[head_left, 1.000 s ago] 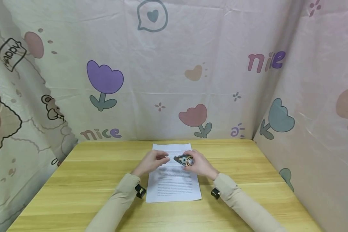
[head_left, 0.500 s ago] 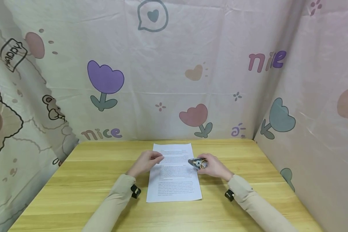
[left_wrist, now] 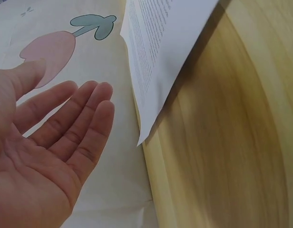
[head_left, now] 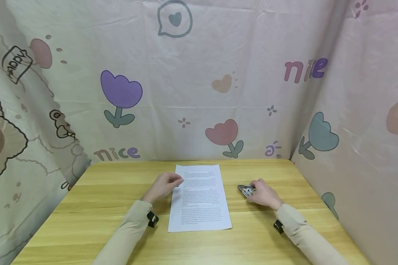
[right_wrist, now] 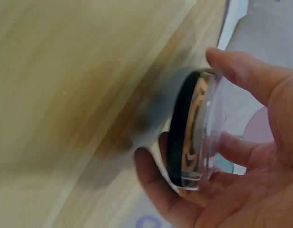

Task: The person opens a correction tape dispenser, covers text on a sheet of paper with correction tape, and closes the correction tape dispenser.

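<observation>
A white printed sheet of paper (head_left: 202, 198) lies upright on the page's long axis across the middle of the wooden table. My right hand (head_left: 266, 195), to the right of the sheet, holds a correction tape dispenser (head_left: 246, 190) low over the wood. In the right wrist view the dispenser (right_wrist: 191, 130) shows a dark side and a clear shell, with thumb and fingers round it. My left hand (head_left: 163, 186) hovers by the sheet's upper left edge. The left wrist view shows that palm (left_wrist: 42, 161) bare, fingers loosely extended and apart from the paper (left_wrist: 158, 52).
The wooden table (head_left: 96, 221) carries the sheet. A patterned curtain (head_left: 172, 92) hangs right behind the table's back edge and along both sides. Each sleeve has a small black camera (head_left: 278, 225) at the wrist.
My right hand has carried the correction tape from above the sheet rightward past its right edge and lower. The left hand has drawn back slightly to the left. The sheet stays in place.
</observation>
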Demonstrator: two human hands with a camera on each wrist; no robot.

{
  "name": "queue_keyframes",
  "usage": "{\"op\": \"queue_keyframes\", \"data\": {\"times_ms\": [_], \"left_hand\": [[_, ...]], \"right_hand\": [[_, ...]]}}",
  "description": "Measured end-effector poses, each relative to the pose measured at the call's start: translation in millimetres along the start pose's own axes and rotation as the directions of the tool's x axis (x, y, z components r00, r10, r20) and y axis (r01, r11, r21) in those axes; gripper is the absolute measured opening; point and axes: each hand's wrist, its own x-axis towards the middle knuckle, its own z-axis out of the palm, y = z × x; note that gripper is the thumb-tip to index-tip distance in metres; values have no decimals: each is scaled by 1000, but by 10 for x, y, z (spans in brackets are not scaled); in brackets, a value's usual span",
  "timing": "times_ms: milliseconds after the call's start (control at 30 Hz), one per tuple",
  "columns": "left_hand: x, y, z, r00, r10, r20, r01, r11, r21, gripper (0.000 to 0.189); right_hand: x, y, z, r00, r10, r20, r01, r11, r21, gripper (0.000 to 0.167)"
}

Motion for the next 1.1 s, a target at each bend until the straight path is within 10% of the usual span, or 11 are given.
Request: {"op": "queue_keyframes", "data": {"times_ms": [1100], "left_hand": [[-74, -90, -41, 999, -9, -49, 10, 1000, 21, 20]], "right_hand": [[-114, 284, -312, 978, 184, 94, -156, 956, -250, 39]]}}
